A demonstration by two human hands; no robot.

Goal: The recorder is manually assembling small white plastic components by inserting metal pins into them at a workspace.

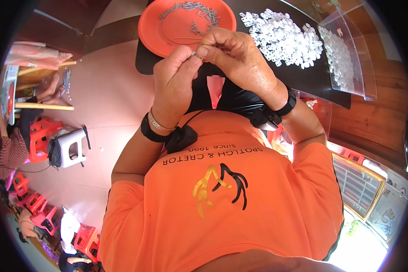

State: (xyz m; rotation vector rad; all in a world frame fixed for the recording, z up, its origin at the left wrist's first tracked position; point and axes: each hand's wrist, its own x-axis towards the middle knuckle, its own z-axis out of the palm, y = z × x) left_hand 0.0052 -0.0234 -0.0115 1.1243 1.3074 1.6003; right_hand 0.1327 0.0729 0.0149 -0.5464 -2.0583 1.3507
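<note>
Room around a black worktop (144, 64). Left of its left edge: pale pinkish floor (109, 113) with thin joint lines, red plastic stools (41, 131), a white stool (66, 149) and a pale wooden rail (44, 106). Beyond its right edge: brown wood-grained panelling (392, 77). Past the near right corner: a gold-framed panel (359, 186), then glaring white light (360, 251).

Left arm (136, 156) and right arm (306, 122) both bent inward; left grip (194, 55), right grip (200, 49) meeting out front, fingertips (202, 51) pinched close together
</note>
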